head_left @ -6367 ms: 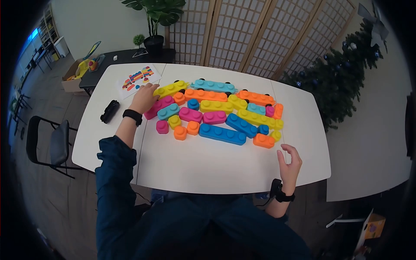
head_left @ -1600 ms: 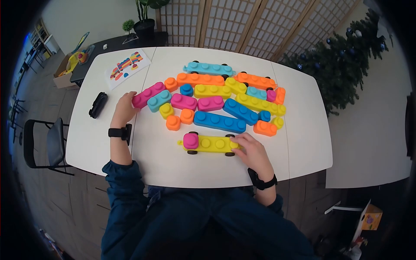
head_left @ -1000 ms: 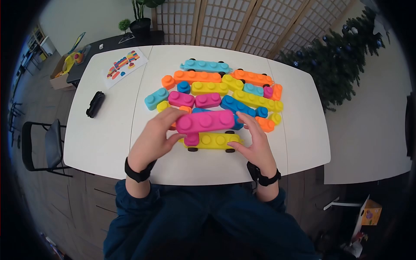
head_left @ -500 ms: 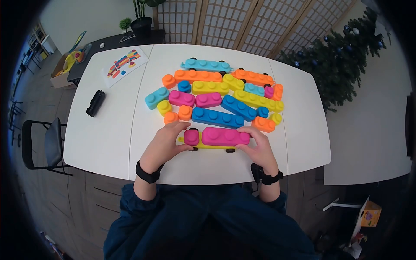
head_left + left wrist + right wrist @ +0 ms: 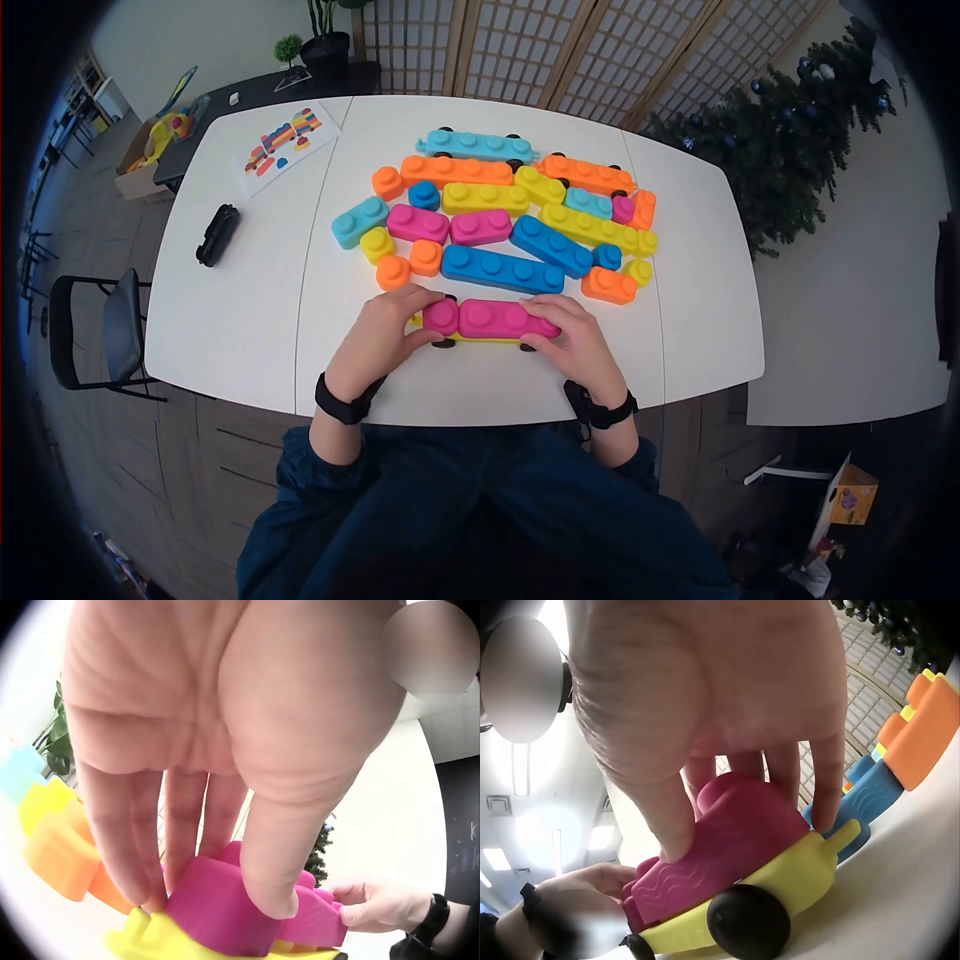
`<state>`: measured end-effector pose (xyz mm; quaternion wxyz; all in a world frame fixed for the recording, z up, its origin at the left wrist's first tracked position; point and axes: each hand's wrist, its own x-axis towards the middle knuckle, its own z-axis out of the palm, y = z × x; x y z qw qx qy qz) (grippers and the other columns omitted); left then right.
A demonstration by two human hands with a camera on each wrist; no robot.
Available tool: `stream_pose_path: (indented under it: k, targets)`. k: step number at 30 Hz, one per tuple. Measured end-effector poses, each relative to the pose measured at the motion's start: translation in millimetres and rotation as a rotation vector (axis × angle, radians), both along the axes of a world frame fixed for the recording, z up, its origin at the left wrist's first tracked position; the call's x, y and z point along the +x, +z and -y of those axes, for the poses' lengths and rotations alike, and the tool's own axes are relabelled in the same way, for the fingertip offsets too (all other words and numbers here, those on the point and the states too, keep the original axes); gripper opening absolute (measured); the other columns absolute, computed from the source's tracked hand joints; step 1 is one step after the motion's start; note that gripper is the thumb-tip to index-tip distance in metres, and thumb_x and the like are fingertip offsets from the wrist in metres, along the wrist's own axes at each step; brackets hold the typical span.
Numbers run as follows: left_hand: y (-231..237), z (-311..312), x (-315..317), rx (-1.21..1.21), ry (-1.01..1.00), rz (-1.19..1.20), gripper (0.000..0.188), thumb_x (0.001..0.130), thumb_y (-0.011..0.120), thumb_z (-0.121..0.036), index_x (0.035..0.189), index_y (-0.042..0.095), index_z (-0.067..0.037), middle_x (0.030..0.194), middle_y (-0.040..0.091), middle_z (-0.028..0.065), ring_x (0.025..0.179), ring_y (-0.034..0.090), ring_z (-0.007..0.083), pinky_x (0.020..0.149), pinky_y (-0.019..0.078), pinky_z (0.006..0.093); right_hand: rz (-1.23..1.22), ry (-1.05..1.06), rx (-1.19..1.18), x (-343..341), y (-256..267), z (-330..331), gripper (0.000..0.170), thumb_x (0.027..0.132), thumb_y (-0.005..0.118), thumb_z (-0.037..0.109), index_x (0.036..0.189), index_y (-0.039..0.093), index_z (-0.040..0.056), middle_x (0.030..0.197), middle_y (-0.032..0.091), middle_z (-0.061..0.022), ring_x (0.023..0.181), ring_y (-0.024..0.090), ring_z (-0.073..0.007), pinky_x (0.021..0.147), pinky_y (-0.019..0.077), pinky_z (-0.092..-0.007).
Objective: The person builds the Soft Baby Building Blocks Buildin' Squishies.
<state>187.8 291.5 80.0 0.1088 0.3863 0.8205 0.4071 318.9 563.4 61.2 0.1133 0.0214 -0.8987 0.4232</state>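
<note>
Toy car, yellow, at lower centre of the head view on a white table, topped with two pieces: small pink block left, long pink block right. Small one pinched by the left hand, thumb and fingers parted to its width; long one likewise gripped by the right hand, right end partly covered. Above, centre: two other cars; six orange blocks, at least five yellow, four blue, three pink, two light blue. Just beyond the toy car: long blue block. Upper left: picture card, black case.
</note>
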Motion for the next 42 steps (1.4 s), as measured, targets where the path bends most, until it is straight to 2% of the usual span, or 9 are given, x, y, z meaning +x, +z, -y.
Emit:
stream_pose_path:
  k: [8, 11, 16, 20, 33, 35, 36, 38, 42]
  targets:
    - [-1, 2, -10, 0.027, -0.061, 0.024, 0.044, 0.076, 0.087, -0.009, 0.117, 0.071, -0.004, 0.105, 0.073, 0.0137, 0.100, 0.069, 0.0354, 0.089, 0.0550, 0.0395, -0.012, 0.021, 0.055, -3, -2, -1, 0.044, 0.082, 0.084, 0.014, 0.124, 0.072, 0.0083, 0.121, 0.069, -0.0093, 0.111, 0.063, -0.0301, 0.094, 0.0538, -0.0377]
    - [-4, 3, -8, 0.041, -0.043, 0.016, 0.046, 0.076, 0.087, -0.010, 0.119, 0.071, -0.005, 0.104, 0.073, 0.0136, 0.095, 0.069, 0.0327, 0.085, 0.0545, 0.0375, -0.022, 0.027, 0.059, -4, -3, -1, 0.044, 0.083, 0.084, 0.014, 0.124, 0.072, 0.0080, 0.122, 0.069, -0.0099, 0.112, 0.063, -0.0304, 0.096, 0.0528, -0.0378]
    - [-7, 3, -6, 0.026, -0.014, 0.001, 0.047, 0.077, 0.087, -0.011, 0.120, 0.070, -0.005, 0.106, 0.073, 0.0137, 0.097, 0.069, 0.0329, 0.087, 0.0547, 0.0383, -0.005, 0.020, 0.048, 0, 6, 3, 0.042, 0.085, 0.083, 0.014, 0.124, 0.072, 0.0074, 0.126, 0.068, -0.0108, 0.114, 0.063, -0.0305, 0.096, 0.0534, -0.0372]
    - [1, 4, -3, -0.023, 0.019, 0.019, 0.041, 0.081, 0.084, -0.009, 0.119, 0.069, -0.004, 0.109, 0.072, 0.0149, 0.103, 0.068, 0.0374, 0.090, 0.0549, 0.0414, -0.056, -0.057, 0.059, 3, 4, -1, 0.039, 0.087, 0.081, 0.013, 0.123, 0.072, 0.0064, 0.124, 0.070, -0.0123, 0.112, 0.067, -0.0319, 0.094, 0.0555, -0.0368]
    - [-4, 7, -5, 0.026, 0.064, -0.057, 0.041, 0.084, 0.081, -0.011, 0.122, 0.067, -0.004, 0.110, 0.072, 0.0150, 0.102, 0.069, 0.0364, 0.087, 0.0559, 0.0409, -0.124, -0.114, 0.070, 2, 4, 0, 0.030, 0.089, 0.078, 0.010, 0.118, 0.072, 0.0046, 0.119, 0.071, -0.0124, 0.105, 0.071, -0.0329, 0.091, 0.0568, -0.0361]
    - [-5, 15, -14, 0.101, 0.239, 0.022, 0.040, 0.087, 0.080, -0.015, 0.124, 0.068, -0.006, 0.110, 0.073, 0.0135, 0.099, 0.070, 0.0335, 0.082, 0.0566, 0.0403, -0.120, -0.110, 0.074, 1, 5, 0, 0.030, 0.090, 0.078, 0.011, 0.118, 0.072, 0.0047, 0.119, 0.071, -0.0122, 0.105, 0.071, -0.0329, 0.091, 0.0568, -0.0359]
    - [-4, 18, -22, 0.102, 0.236, 0.019, 0.040, 0.087, 0.080, -0.015, 0.124, 0.068, -0.006, 0.110, 0.073, 0.0135, 0.099, 0.070, 0.0335, 0.082, 0.0566, 0.0403, -0.117, -0.107, 0.078, 1, 5, -1, 0.030, 0.090, 0.078, 0.011, 0.118, 0.072, 0.0049, 0.119, 0.071, -0.0120, 0.105, 0.071, -0.0328, 0.091, 0.0567, -0.0358]
    - [0, 23, -42, 0.034, 0.503, -0.215, 0.035, 0.089, 0.079, -0.018, 0.121, 0.069, -0.007, 0.108, 0.072, 0.0120, 0.095, 0.071, 0.0307, 0.078, 0.0568, 0.0403, -0.118, -0.106, 0.084, 1, 6, 0, 0.029, 0.090, 0.078, 0.011, 0.118, 0.072, 0.0049, 0.118, 0.071, -0.0117, 0.105, 0.071, -0.0326, 0.091, 0.0567, -0.0356]
    - [-13, 23, -75, -0.114, 0.474, -0.328, 0.033, 0.087, 0.081, -0.020, 0.115, 0.070, -0.008, 0.103, 0.071, 0.0110, 0.093, 0.070, 0.0303, 0.076, 0.0566, 0.0409, -0.127, -0.103, 0.099, 0, 4, 0, 0.029, 0.090, 0.078, 0.013, 0.117, 0.072, 0.0049, 0.118, 0.071, -0.0108, 0.104, 0.071, -0.0320, 0.090, 0.0568, -0.0354]
